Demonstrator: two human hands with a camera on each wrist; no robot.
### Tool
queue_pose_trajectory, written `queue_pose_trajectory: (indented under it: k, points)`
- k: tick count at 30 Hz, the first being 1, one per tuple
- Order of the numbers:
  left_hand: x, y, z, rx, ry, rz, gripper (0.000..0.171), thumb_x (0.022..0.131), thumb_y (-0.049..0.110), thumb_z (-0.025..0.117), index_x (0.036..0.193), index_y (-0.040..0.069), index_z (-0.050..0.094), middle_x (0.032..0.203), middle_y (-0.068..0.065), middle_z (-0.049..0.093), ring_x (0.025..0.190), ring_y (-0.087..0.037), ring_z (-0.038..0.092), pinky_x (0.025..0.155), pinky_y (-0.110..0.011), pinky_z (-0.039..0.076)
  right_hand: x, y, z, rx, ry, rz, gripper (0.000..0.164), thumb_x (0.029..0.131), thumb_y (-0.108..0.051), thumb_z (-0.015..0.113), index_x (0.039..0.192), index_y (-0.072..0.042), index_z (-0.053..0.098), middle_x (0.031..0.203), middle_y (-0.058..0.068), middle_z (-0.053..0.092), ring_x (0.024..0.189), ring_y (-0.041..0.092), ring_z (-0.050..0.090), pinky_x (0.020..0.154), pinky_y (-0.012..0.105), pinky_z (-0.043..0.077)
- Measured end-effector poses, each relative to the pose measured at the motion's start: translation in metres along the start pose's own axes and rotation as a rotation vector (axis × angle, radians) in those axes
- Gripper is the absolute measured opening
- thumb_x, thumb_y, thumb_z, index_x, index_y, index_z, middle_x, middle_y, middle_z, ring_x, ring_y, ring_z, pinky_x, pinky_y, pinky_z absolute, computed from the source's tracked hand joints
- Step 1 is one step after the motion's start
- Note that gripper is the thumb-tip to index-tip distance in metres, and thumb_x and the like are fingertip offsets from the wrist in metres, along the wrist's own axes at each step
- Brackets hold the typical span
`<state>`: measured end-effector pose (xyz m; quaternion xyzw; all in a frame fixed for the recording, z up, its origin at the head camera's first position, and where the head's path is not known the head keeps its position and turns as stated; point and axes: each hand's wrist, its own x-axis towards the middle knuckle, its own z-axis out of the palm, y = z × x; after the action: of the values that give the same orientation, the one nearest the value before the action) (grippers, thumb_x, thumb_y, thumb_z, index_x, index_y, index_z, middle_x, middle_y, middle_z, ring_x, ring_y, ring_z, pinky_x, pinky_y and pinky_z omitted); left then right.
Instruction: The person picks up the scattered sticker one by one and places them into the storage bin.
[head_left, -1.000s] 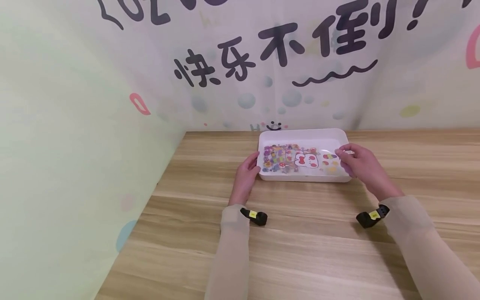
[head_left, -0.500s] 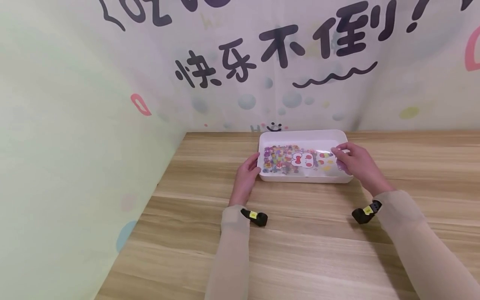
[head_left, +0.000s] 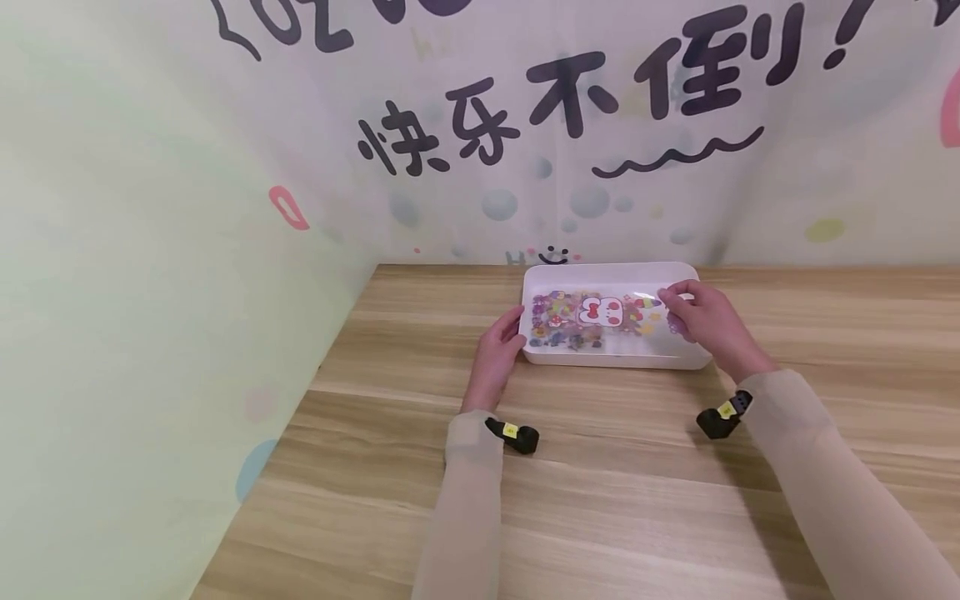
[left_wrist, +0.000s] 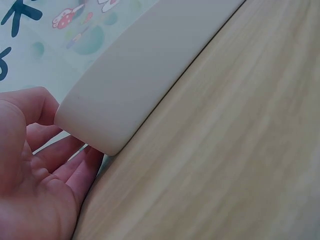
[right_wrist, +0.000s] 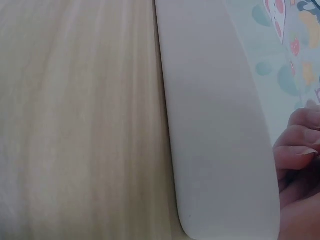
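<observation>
A shallow white tray (head_left: 615, 361) rests on the wooden table near the back wall. My left hand (head_left: 492, 358) holds the tray's left end, thumb at the near corner and fingers along the end wall, as the left wrist view shows. Inside the tray is a clear plastic bag (head_left: 600, 313) printed with a white rabbit and small colourful pictures. The bag's right end is pinched by my right hand (head_left: 708, 323), which reaches over the tray's right side. Small colourful sticker-like pieces (head_left: 555, 340) show at the tray's left; whether they lie under or inside the bag, I cannot tell.
The wooden table (head_left: 600, 517) extends in front and to the right. A printed cloth backdrop (head_left: 450, 217) with dark lettering rises directly behind the tray and along the left side. Black wrist cameras (head_left: 517, 435) sit at both sleeves.
My right hand has moved left over the tray, and the bag has shifted left with it. More pieces show along the near left side. My left hand stays at the tray's left end.
</observation>
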<state>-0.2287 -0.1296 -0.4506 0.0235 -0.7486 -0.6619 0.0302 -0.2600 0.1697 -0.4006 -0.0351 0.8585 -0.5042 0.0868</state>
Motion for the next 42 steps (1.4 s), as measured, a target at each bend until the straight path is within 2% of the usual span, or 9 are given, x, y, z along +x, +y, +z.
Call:
queue_pose_trajectory:
  k: [7,13,15,21,23,30,42]
  points:
    - [0.002,-0.001,0.0,-0.003,0.004,0.002,0.046,0.087,0.003,0.048,0.129,0.022,0.047,0.131,0.004,0.045,0.118,-0.01,0.042,0.094,-0.024,0.039,0.007,0.002,0.004,0.016,0.002,-0.007,0.061,0.083,-0.056,0.044,0.118,-0.006,0.043,0.083,0.009,0.053,0.073,0.026,0.049,0.057,0.026,0.043]
    - [0.002,-0.001,0.0,-0.02,-0.012,-0.023,0.046,0.088,0.004,0.048,0.129,0.024,0.047,0.132,0.005,0.043,0.119,-0.009,0.041,0.094,-0.023,0.038,0.014,0.004,0.009,0.034,0.005,-0.009,0.059,0.084,-0.055,0.045,0.116,-0.005,0.044,0.075,0.006,0.053,0.062,0.019,0.048,0.054,0.026,0.042]
    - [0.0,0.005,-0.001,-0.021,-0.022,-0.034,0.046,0.088,0.003,0.048,0.13,0.021,0.046,0.134,0.002,0.042,0.12,-0.011,0.04,0.094,-0.023,0.038,0.017,0.005,0.011,0.039,0.009,-0.005,0.059,0.084,-0.055,0.045,0.116,-0.005,0.044,0.074,0.006,0.053,0.061,0.017,0.048,0.053,0.026,0.043]
    - [0.0,0.003,0.001,0.002,0.003,-0.026,0.046,0.087,0.003,0.048,0.129,0.022,0.047,0.132,0.005,0.044,0.117,-0.008,0.042,0.093,-0.022,0.039,0.021,0.008,0.014,0.053,0.023,0.014,0.059,0.084,-0.055,0.045,0.115,-0.005,0.044,0.076,0.007,0.053,0.064,0.019,0.049,0.055,0.026,0.044]
    - [0.001,-0.001,0.001,0.005,0.009,-0.02,0.047,0.086,0.004,0.049,0.129,0.023,0.047,0.131,0.005,0.045,0.117,-0.007,0.043,0.092,-0.021,0.039,0.022,0.009,0.015,0.049,0.028,0.023,0.058,0.085,-0.054,0.045,0.115,-0.004,0.044,0.076,0.008,0.053,0.064,0.02,0.049,0.055,0.026,0.044]
    - [0.001,-0.002,0.002,-0.013,-0.001,0.004,0.048,0.085,0.002,0.049,0.129,0.019,0.047,0.132,0.001,0.045,0.12,-0.017,0.042,0.094,-0.023,0.039,0.021,0.009,0.016,0.024,0.034,0.05,0.058,0.085,-0.054,0.044,0.115,-0.004,0.044,0.073,0.008,0.053,0.062,0.021,0.049,0.053,0.029,0.044]
    - [0.001,-0.001,0.001,0.0,0.003,0.013,0.047,0.085,0.003,0.049,0.128,0.022,0.048,0.132,0.002,0.044,0.12,-0.015,0.042,0.094,-0.024,0.038,0.022,0.004,0.016,-0.06,0.019,0.039,0.054,0.088,-0.05,0.044,0.113,-0.002,0.045,0.073,0.009,0.055,0.061,0.022,0.05,0.053,0.029,0.045]
